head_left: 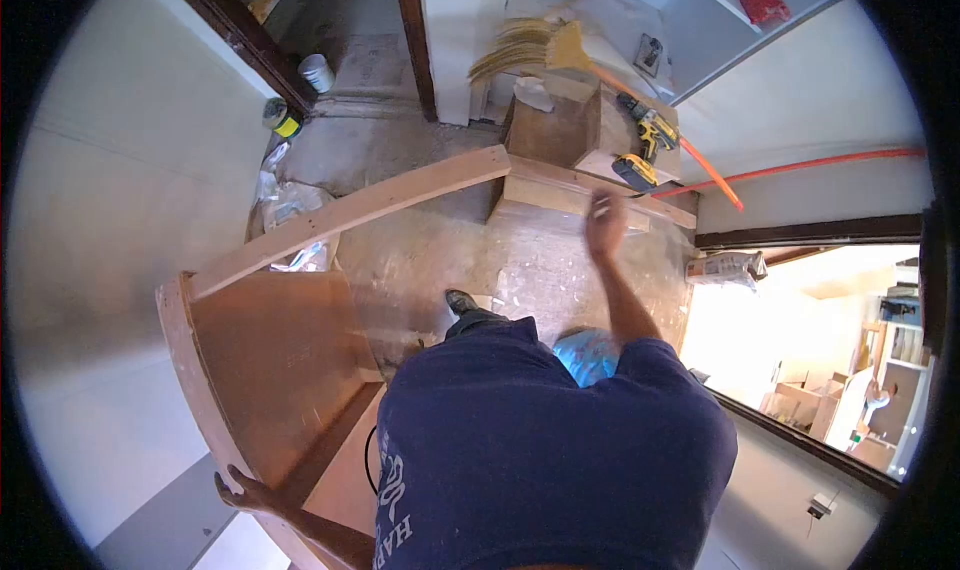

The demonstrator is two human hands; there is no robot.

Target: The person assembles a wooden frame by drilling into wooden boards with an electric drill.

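My left hand (pixel 250 492) grips the edge strip of a large wooden cabinet box (pixel 275 345), with its fingers over the outer side. From that box, a long wooden board (pixel 380 202) runs to a second wooden box (pixel 550 130). My right hand (pixel 603 228) is closed and somewhat blurred in front of the second box's front strip. Something small and pale shows at its fingers, but I cannot make out what it is. Just beyond this hand, a yellow and black cordless drill (pixel 650 140) lies on the second box.
A broom (pixel 565 48) with an orange handle leans across the second box. A red-orange rod (pixel 800 170) extends along the right wall. Plastic sheeting (pixel 290 205) and a can (pixel 280 118) are at the left. A bag (pixel 725 267) sits by the bright opening at right.
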